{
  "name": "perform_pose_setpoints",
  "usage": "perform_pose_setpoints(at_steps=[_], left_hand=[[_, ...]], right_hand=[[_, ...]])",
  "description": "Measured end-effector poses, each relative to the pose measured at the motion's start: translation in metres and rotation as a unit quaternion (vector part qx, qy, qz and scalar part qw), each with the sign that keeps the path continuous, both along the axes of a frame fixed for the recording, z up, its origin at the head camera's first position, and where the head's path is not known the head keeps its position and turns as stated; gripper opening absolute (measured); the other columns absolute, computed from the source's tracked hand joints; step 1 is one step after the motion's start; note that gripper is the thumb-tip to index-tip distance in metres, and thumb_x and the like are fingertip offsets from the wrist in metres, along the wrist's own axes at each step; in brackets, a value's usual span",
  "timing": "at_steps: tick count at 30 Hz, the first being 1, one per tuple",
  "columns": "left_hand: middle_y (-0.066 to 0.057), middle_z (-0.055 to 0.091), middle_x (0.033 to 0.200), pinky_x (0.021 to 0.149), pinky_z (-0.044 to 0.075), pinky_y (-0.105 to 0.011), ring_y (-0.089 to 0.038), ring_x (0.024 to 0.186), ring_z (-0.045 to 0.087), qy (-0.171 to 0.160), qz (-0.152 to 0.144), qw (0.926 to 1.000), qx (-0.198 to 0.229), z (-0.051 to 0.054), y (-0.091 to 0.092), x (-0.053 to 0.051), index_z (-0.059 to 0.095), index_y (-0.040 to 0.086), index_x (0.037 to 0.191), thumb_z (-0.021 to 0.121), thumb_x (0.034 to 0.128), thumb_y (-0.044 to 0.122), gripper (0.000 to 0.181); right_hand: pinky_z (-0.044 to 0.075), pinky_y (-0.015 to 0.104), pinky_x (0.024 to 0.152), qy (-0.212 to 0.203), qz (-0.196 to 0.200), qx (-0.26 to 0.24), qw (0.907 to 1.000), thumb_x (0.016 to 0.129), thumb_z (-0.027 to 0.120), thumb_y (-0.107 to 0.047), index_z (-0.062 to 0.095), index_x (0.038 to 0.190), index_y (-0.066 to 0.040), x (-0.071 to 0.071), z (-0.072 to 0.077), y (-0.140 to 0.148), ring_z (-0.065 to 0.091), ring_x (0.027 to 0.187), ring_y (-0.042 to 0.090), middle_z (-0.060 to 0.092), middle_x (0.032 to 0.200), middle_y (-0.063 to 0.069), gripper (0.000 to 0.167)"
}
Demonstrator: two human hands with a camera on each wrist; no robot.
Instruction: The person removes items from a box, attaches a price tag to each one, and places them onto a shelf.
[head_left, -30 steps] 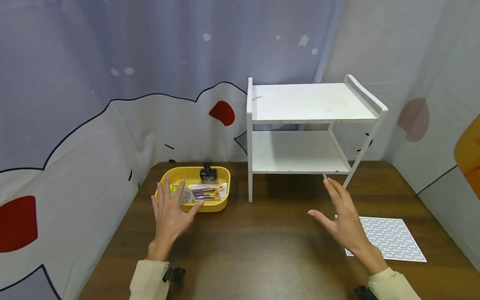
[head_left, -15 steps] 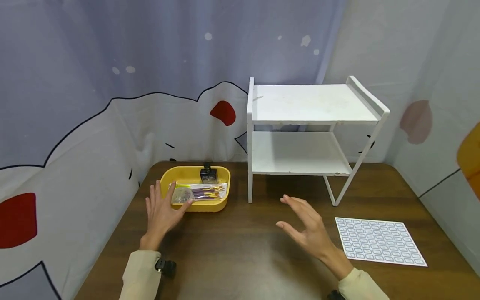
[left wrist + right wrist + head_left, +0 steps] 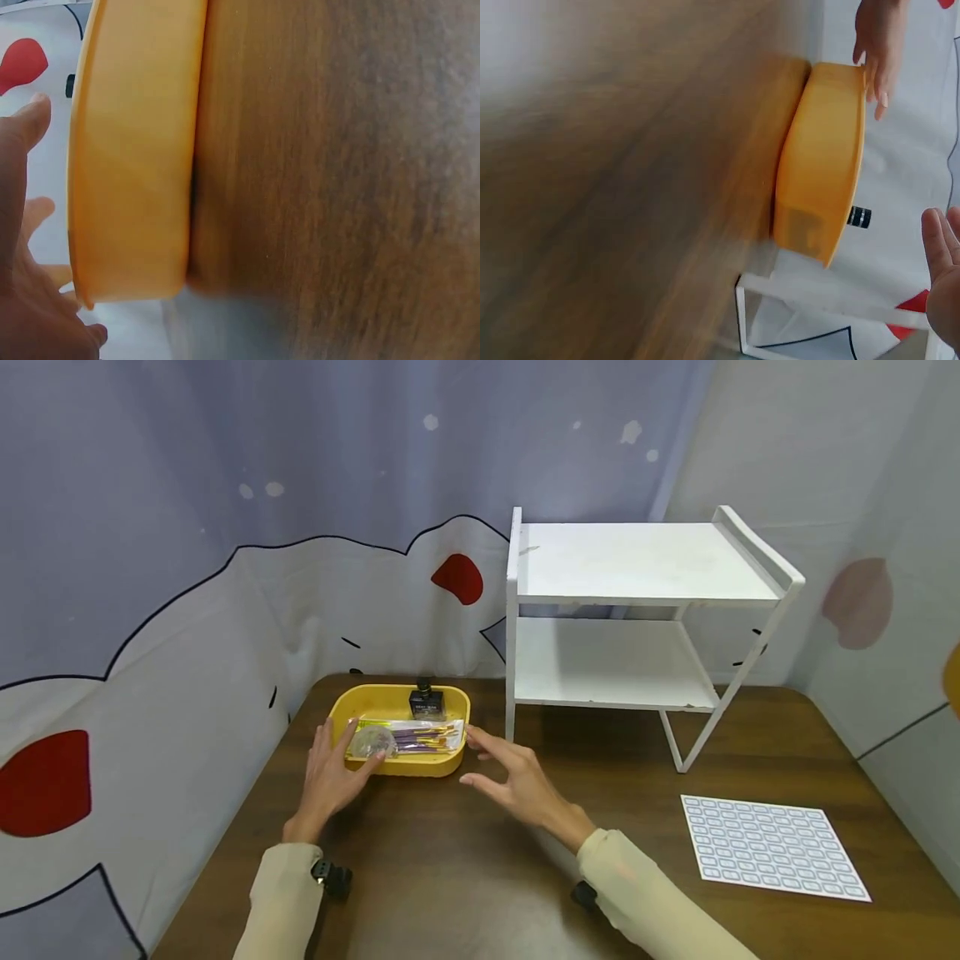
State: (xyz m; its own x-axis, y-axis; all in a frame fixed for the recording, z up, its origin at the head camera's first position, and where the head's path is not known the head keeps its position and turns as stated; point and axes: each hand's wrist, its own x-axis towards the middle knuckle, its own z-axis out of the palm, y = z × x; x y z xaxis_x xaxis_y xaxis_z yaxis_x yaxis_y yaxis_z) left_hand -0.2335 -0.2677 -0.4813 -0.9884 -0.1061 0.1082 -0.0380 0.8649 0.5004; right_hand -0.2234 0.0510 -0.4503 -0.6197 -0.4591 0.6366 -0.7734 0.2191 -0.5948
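Observation:
A yellow basket [image 3: 422, 767] stands at the back left of the table. In it lie a black perfume bottle [image 3: 427, 703], a clear plastic pack of purple-handled paintbrushes [image 3: 431, 737] and a clear round item [image 3: 372, 742] whose kind I cannot make out. Spread over the basket's left end is my left hand [image 3: 330, 782], fingers fairly straight; the right wrist view has this hand [image 3: 883, 45] at the far rim. My right hand [image 3: 525, 787] is just off the basket's right end, thumb and fingers apart and nothing held. Whether the left fingers touch the rim, I cannot tell.
Right of the basket stands a white two-tier shelf [image 3: 615, 660] on slim legs. A sheet of printed labels [image 3: 776, 847] lies flat at the table's right. Behind the brown table [image 3: 450, 877] hangs a patterned curtain [image 3: 360, 593].
My right hand has swept left from beside the label sheet to the basket's right end. The left hand has shifted slightly at the left end. The basket stays put.

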Motion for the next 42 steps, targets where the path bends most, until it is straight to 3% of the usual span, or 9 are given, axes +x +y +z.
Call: perform_pose_setpoints(at_steps=[8, 13, 20, 27, 36, 42], left_hand=[[-0.029, 0.002, 0.165, 0.12, 0.007, -0.067, -0.048, 0.153, 0.0, 0.011, 0.015, 0.9995, 0.027, -0.003, -0.004, -0.003, 0.028, 0.01, 0.158, 0.062, 0.0926, 0.05, 0.083], [-0.029, 0.002, 0.165, 0.12, 0.007, -0.068, -0.048, 0.153, -0.001, 0.008, 0.025, 0.999, 0.036, -0.004, -0.007, -0.002, 0.029, 0.01, 0.157, 0.064, 0.0911, 0.051, 0.085], [-0.029, -0.001, 0.165, 0.12, 0.008, -0.068, -0.047, 0.153, -0.003, -0.012, 0.027, 0.9991, 0.029, -0.003, -0.012, 0.0, 0.024, 0.012, 0.159, 0.063, 0.0911, 0.054, 0.088], [-0.03, 0.001, 0.165, 0.12, 0.008, -0.067, -0.048, 0.153, -0.001, -0.005, 0.017, 0.9996, 0.02, -0.005, -0.012, -0.002, 0.029, 0.009, 0.157, 0.061, 0.0915, 0.055, 0.087], [-0.031, 0.006, 0.164, 0.121, 0.009, -0.064, -0.048, 0.153, 0.003, -0.003, 0.017, 0.9998, -0.002, -0.005, -0.009, -0.005, 0.035, 0.003, 0.154, 0.06, 0.0913, 0.056, 0.086], [-0.03, 0.007, 0.164, 0.122, 0.01, -0.063, -0.047, 0.153, 0.005, 0.0, 0.018, 0.9998, -0.012, -0.007, -0.008, -0.006, 0.037, 0.002, 0.153, 0.06, 0.0912, 0.056, 0.085]], right_hand=[[0.057, 0.041, 0.092, -0.073, -0.001, -0.017, 0.9972, 0.087, 0.076, -0.008, 0.049, 0.146, -0.004, -0.024, 0.0, -0.038, 0.066, 0.116, 0.033, 0.066, 0.128, 0.02, 0.064], [0.056, 0.047, 0.094, -0.077, -0.022, -0.018, 0.9966, 0.088, 0.075, -0.01, 0.049, 0.146, -0.004, -0.036, 0.001, -0.054, 0.066, 0.116, 0.034, 0.068, 0.126, 0.02, 0.063], [0.055, 0.046, 0.096, -0.08, -0.057, 0.002, 0.9952, 0.089, 0.074, -0.01, 0.05, 0.145, -0.007, -0.057, 0.001, -0.069, 0.065, 0.119, 0.034, 0.068, 0.127, 0.019, 0.061], [0.053, 0.045, 0.099, -0.089, -0.071, 0.012, 0.9934, 0.089, 0.074, -0.008, 0.051, 0.145, -0.007, -0.079, -0.001, -0.074, 0.063, 0.121, 0.033, 0.064, 0.132, 0.022, 0.061], [0.049, 0.05, 0.104, -0.15, -0.08, 0.069, 0.9831, 0.095, 0.064, -0.002, 0.044, 0.15, -0.01, -0.096, 0.001, -0.074, 0.056, 0.125, 0.039, 0.055, 0.141, 0.023, 0.06], [0.045, 0.049, 0.109, -0.173, -0.097, 0.111, 0.9738, 0.097, 0.061, -0.003, 0.045, 0.151, -0.016, -0.105, 0.0, -0.075, 0.053, 0.132, 0.035, 0.051, 0.148, 0.016, 0.057]])
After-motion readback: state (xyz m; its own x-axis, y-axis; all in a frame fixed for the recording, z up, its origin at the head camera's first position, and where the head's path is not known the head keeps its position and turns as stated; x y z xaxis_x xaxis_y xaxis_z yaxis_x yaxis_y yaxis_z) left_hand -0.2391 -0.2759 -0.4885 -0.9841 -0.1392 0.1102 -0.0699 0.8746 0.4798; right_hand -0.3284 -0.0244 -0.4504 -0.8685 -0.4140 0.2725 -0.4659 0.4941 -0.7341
